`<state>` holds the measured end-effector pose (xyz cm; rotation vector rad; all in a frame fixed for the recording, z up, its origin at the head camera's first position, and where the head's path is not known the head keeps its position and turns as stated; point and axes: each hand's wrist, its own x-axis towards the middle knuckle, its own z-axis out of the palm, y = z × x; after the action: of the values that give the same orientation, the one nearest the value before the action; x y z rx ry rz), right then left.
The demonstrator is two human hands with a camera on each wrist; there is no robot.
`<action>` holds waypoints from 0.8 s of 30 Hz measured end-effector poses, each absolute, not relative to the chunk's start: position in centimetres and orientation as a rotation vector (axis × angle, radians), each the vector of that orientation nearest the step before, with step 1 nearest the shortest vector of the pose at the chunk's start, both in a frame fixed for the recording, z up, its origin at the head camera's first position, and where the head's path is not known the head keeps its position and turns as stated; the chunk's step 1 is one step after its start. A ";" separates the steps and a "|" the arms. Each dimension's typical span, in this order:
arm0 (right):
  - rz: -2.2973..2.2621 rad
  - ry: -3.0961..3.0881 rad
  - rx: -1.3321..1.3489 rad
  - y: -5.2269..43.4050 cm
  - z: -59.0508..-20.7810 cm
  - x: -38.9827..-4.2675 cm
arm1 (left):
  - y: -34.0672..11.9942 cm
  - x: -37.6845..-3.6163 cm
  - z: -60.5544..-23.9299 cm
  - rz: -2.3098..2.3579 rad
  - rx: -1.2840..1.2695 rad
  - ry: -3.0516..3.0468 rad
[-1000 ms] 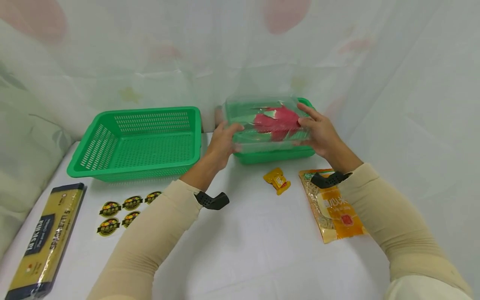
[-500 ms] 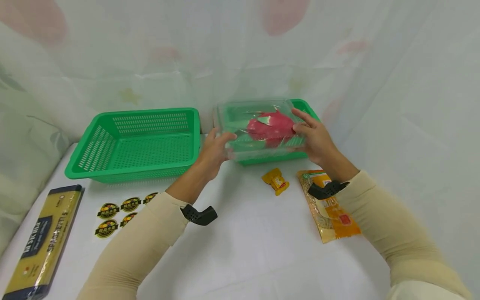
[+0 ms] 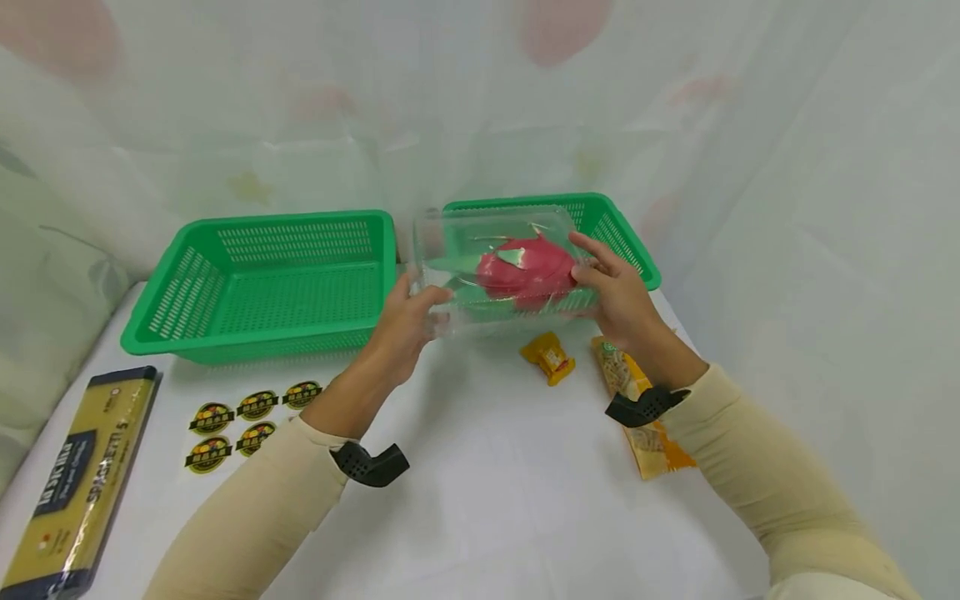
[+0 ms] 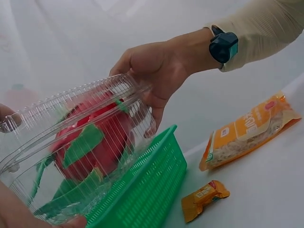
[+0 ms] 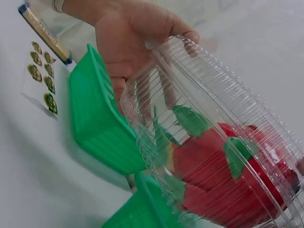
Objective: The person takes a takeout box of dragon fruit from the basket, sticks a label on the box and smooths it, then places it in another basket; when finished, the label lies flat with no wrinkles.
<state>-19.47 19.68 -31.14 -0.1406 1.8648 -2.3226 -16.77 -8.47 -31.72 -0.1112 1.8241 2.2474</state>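
A clear plastic clamshell box (image 3: 495, 267) with a red dragon fruit (image 3: 525, 268) inside hangs in the air just in front of the right green basket (image 3: 622, 242). My left hand (image 3: 408, 321) grips its left end and my right hand (image 3: 611, 287) grips its right end. In the left wrist view the box (image 4: 80, 147) sits above the basket's rim (image 4: 147, 190), with the right hand (image 4: 156, 71) curled on its far side. The right wrist view shows the box (image 5: 213, 156) close up, with the left hand (image 5: 133, 42) behind it.
A larger green basket (image 3: 262, 283) stands at the left. On the white table lie a spaghetti pack (image 3: 75, 483), a sheet of round stickers (image 3: 247, 417), a small yellow packet (image 3: 549, 358) and an orange food bag (image 3: 645, 417) under my right wrist. White curtain surrounds the table.
Both hands have drawn the box with the dragon fruit out of the right basket, towards me and to the left. That basket's inside now shows behind it.
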 end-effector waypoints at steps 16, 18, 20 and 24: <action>-2.289 2.045 -0.212 18.2 -32.8 -16.2 | -10.2 -13.5 -33.2 2.288 -0.020 1.773; -2.290 2.055 -0.212 18.1 -32.9 -15.7 | -10.3 -13.2 -33.4 2.297 0.001 1.772; -2.294 2.056 -0.219 18.0 -33.1 -15.3 | -10.4 -12.8 -33.6 2.300 0.004 1.774; -2.316 2.020 -0.253 17.7 -33.6 -14.6 | -10.8 -12.1 -34.0 2.293 -0.018 1.780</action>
<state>-14.56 17.73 -33.61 -0.2529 2.0196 -2.3158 -12.12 -10.78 -34.01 -0.0176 1.7797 2.2927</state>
